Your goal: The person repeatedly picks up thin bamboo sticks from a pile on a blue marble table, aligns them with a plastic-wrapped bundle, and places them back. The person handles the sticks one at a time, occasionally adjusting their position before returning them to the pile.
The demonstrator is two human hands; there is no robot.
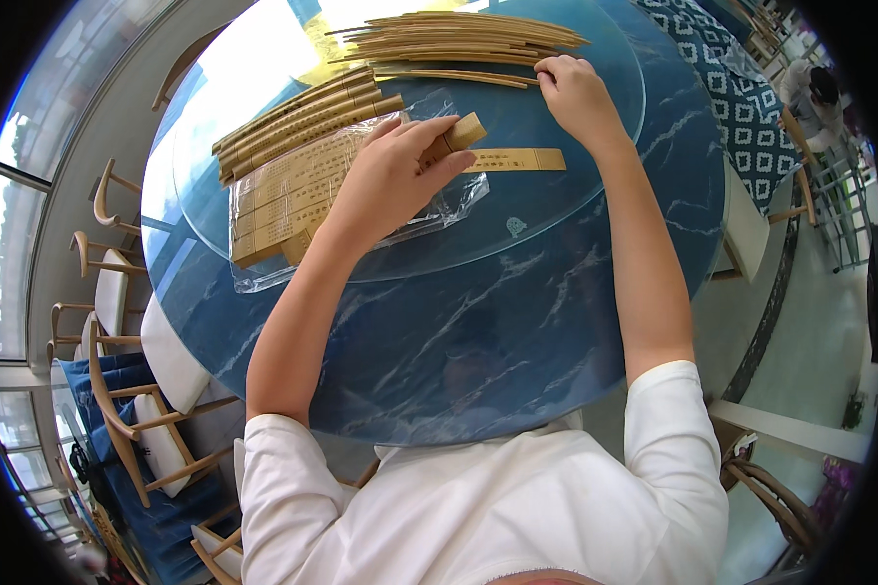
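My left hand (pixel 392 171) grips one tan paper sleeve (pixel 463 131) above a clear plastic bag (pixel 449 207) that holds several more sleeves (pixel 278 195). My right hand (pixel 576 93) rests with its fingertips on a bare wooden chopstick (pixel 478 76) at the near edge of a loose pile of chopsticks (pixel 458 39). Between the hands a single sleeved pair of chopsticks (pixel 517 160) lies flat on the glass turntable (pixel 556 195). A row of sleeved chopsticks (pixel 302 117) lies at the far left of the turntable.
The turntable sits on a round blue marbled table (pixel 439 341). Wooden chairs with white cushions (pixel 156 429) stand at the left, by tall windows. A patterned blue cloth (pixel 741 97) lies at the right, and another person (pixel 819 93) is far off at the upper right.
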